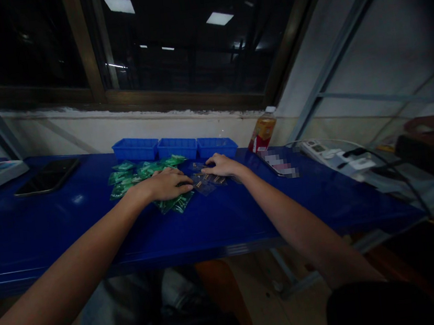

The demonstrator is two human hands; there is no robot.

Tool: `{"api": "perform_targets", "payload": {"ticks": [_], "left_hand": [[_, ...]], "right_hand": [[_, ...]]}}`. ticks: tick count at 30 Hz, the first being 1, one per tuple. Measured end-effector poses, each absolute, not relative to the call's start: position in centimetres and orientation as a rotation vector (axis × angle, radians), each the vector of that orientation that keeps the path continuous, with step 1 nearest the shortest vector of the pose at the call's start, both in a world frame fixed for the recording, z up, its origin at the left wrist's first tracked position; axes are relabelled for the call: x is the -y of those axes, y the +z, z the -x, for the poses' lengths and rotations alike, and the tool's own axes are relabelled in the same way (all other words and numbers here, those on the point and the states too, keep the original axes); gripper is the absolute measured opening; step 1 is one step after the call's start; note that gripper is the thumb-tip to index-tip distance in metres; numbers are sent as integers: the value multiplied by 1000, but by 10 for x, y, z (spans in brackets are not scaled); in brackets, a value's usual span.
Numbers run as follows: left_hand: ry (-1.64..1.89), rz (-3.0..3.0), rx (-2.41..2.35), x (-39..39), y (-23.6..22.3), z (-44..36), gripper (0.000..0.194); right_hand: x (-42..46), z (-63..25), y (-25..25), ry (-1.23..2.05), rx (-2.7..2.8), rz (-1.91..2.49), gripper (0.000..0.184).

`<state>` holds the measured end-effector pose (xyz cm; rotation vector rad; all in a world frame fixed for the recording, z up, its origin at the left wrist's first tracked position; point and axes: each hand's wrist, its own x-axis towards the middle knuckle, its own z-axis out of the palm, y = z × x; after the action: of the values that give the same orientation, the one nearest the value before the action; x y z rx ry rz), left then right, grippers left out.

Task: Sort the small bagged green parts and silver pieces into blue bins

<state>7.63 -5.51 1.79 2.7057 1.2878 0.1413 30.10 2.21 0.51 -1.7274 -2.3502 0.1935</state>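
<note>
My left hand [167,183] lies on a pile of small green plastic packets [122,183], fingers stretched to the right and thumb a little apart. Some packets stick out below it toward the table's front. My right hand [222,166] reaches in from the right with its fingers apart, touching small clear plastic bags [205,186]. Thin brownish pieces show inside these bags, too small to name. The clear bags lie between my two hands, beside the green pile. Nothing is seen lifted in either hand.
Three blue bins, a left [136,149], a middle [178,148] and a right one [217,146], stand behind the packets. A drink bottle [264,131] and a phone [278,164] are at right, near a power strip [318,152]. Another phone [48,177] lies left on the blue table [217,226].
</note>
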Motion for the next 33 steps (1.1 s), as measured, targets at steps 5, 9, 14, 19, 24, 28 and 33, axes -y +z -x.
{"api": "perform_targets", "payload": {"ticks": [5,9,14,19,24,28,33], "left_hand": [[105,-2713,-1278,56,18,-76,50],[96,-2721,-1273,56,19,-75,52],[92,-2716,-1254,56,19,-75,52],[319,-2719,-1339,54,23,-75,52],[713,-2419,-1332,53,34,-77,58],[935,-1992,-1232,54,41,-75,70],[981,-1869,-1189,56,45,-72,65]], "right_hand": [[-28,-289,-4,243,2238,1731,26],[-34,-287,-6,356,2071,1692,13],[-33,-294,3,380,1879,1495,25],[-11,-280,19,373,1900,1213,25],[21,-248,26,209,2024,960,24],[36,-234,23,-1,2076,838,29],[41,-233,22,-66,2086,837,40]]}}
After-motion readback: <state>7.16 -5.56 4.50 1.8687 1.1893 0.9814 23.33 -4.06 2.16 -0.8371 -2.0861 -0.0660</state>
